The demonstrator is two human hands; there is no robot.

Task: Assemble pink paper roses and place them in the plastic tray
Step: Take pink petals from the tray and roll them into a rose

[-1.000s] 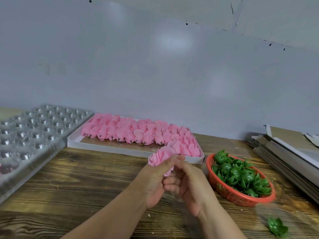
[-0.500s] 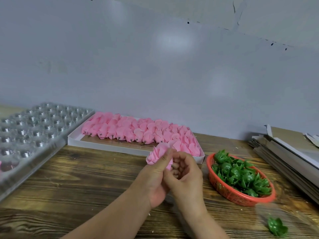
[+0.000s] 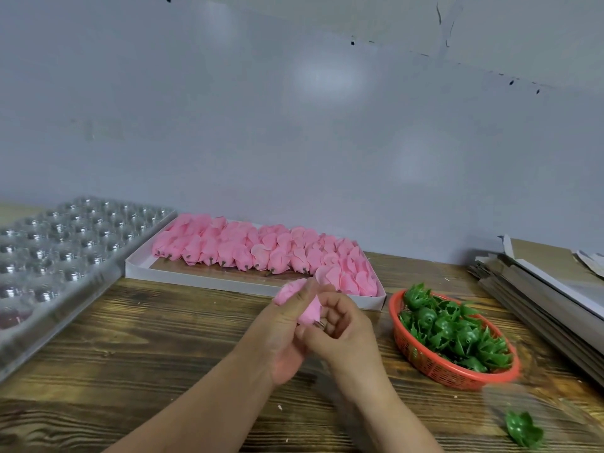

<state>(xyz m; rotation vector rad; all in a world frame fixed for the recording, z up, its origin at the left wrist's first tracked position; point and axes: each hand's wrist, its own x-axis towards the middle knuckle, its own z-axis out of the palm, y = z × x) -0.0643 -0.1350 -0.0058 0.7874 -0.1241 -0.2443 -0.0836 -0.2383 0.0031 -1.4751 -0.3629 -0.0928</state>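
Note:
My left hand [image 3: 283,335] grips a pink paper rose [image 3: 310,310] above the wooden table, thumb across its petals. My right hand [image 3: 343,331] curls against the rose's base, where a small dark stem end shows; what its fingers pinch is hidden. Behind the hands a white flat box [image 3: 196,278] holds several rows of pink rose heads [image 3: 261,248]. The clear plastic tray [image 3: 62,253] with many round cells lies at the left, a dark pink shape in a near cell.
A red plastic basket [image 3: 425,364] full of green calyx pieces [image 3: 457,331] sits to the right of my hands. One loose green calyx [image 3: 523,431] lies near the front right. Stacked cardboard sheets [image 3: 549,289] fill the right edge. A grey wall stands behind.
Both hands have shifted slightly with the rose kept between them; the right hand's fingers have curled closer round the rose's base. The view has tilted down a little.

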